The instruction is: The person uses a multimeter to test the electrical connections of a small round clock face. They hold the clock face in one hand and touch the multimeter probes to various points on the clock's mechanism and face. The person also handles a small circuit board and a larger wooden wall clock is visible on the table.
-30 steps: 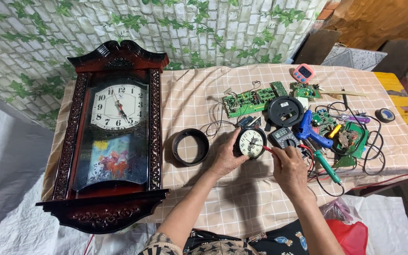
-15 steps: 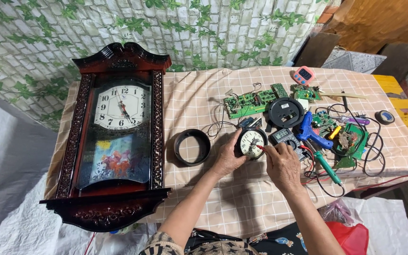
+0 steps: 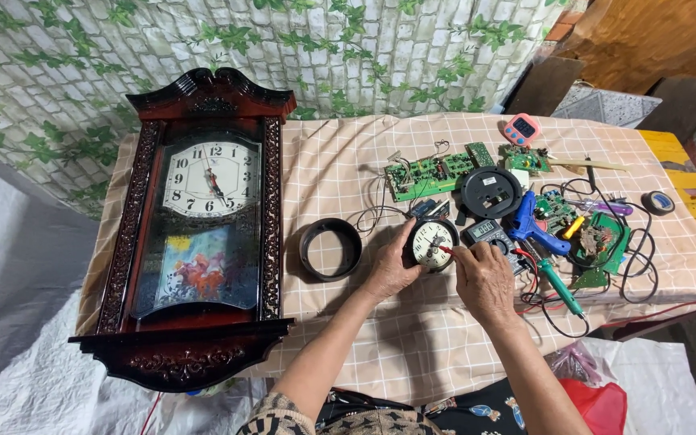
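Small round clock (image 3: 432, 243), white-faced with a dark rim, is sitting on the checked tablecloth (image 3: 340, 185) near the middle of the table, propped so its dial is facing up toward the camera. The left hand (image 3: 392, 270) is cupping it from its lower left side, fingers curled around the rim and thumb lying along the edge, so the clock is resting in that half-closed grasp. The right hand (image 3: 485, 278) is coming in from the right, its fingertips pinched together and touching a thin red hand at the right part of the dial; whether the fingers are actually gripping that red piece is too small to tell.

Just left of the clock a black ring (image 3: 329, 249) is lying flat on the cloth, apart from the hand. A large wooden wall clock (image 3: 199, 234) is lying on its back at the left end of the table. Behind the small clock, a green circuit board (image 3: 428, 176) and a round black back cover (image 3: 490, 192) are lying, and a multimeter (image 3: 489, 236) is sitting just beside the right hand. A blue glue gun (image 3: 529, 225) and a green-handled soldering iron (image 3: 561, 288) are lying further right among tangled wires.
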